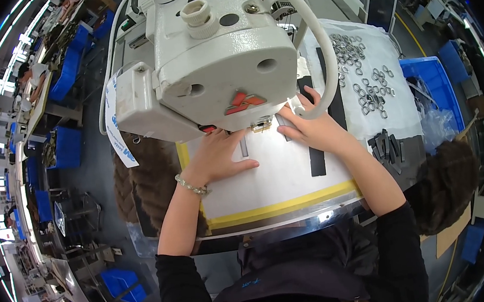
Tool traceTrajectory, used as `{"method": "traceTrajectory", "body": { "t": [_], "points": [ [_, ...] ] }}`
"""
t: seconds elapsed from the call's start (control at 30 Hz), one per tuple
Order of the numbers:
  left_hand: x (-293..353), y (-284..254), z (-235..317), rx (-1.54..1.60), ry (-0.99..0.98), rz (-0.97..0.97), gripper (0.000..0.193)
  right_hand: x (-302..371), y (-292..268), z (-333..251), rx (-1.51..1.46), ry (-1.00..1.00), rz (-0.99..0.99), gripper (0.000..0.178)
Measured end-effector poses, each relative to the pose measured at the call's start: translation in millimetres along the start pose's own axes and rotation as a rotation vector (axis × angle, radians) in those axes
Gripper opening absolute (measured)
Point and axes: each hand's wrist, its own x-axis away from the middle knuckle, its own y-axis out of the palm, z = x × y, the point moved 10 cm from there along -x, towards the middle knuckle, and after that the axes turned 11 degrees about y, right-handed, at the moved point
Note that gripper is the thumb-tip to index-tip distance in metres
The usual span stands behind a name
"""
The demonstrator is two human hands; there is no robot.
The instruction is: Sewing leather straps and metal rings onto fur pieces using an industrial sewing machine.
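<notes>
in the head view, i have both bare hands on the white sheet [274, 185] at the machine [228, 65], one on either side of the foot [261, 126]. the left hand [217, 155] lies palm down, its thumb stretched well apart from the fingers, nothing gripped as far as it shows; some of its fingertips are lost behind the machine. a narrow grey strip [244, 146] lies in the gap between that index finger and thumb, just beside them.

the right hand [317, 130] comes in from the other side, fingers loosely spread, thumb pointing toward the foot. i cannot tell whether those fingers pinch anything — the machine and a hose [328, 44] hide part of them. a black strip [318, 163] shows below this hand, its near end bare on the sheet and its far part running under the hand, away from the visible fingertips.

yellow tape [282, 206] edges the sheet. to the right, metal rings [372, 96] are scattered over a white cloth [362, 126], with a heap of black pieces [389, 148] nearer me — and a blue bin [443, 76] beyond. brown fur [155, 188] hangs at the left side.
</notes>
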Motion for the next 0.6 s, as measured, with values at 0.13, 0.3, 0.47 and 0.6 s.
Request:
{"method": "traceTrajectory", "body": {
  "t": [0.13,0.3,0.47,0.6],
  "points": [
    [-1.2,0.5,-13.1,-0.067,-0.026,0.011,0.085,-1.1,-0.6,-3.0,-0.011,-0.005,0.007,0.046],
    [-10.5,4.9,-25.4,-0.033,-0.096,-0.052,0.087,-1.8,-0.9,-3.8,-0.031,-0.007,0.028,0.045],
    [-9.0,-4.1,-21.9,-0.025,-0.063,0.081,0.073,-4.8,-1.1,-6.0,-0.053,-0.008,0.057,0.042],
    [-12.5,-2.1,-23.0,0.023,-0.092,0.060,0.072,-6.3,-0.4,-4.1,-0.065,0.012,0.054,0.040]
  ]
}}
